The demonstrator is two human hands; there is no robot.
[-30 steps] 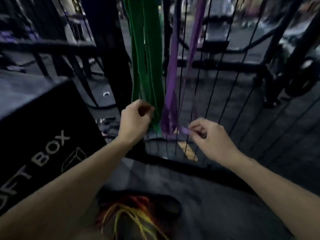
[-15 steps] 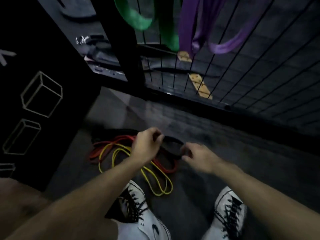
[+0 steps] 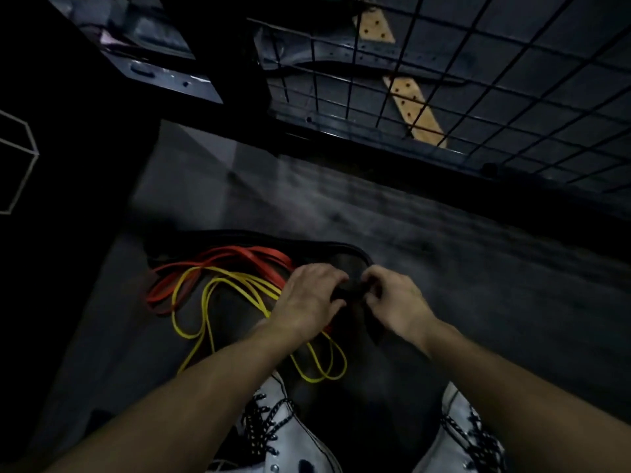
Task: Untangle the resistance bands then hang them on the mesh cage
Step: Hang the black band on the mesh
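Head view, left hand [image 3: 309, 298], right hand [image 3: 396, 302] gripping black band [image 3: 351, 291]

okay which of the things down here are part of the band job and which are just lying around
Part of the job: black band, gripped by left hand and right hand; red band; yellow band; mesh cage.
Just lying about: black box; tan perforated strips behind the mesh.

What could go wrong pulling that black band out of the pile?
Two risks, both hedged.

1. Both the left hand and right hand grip the black band, which lies among the red band and yellow band; lifting may drag those along or tighten the tangle.

2. Yellow loops end right by the left shoe, so they could snag it.
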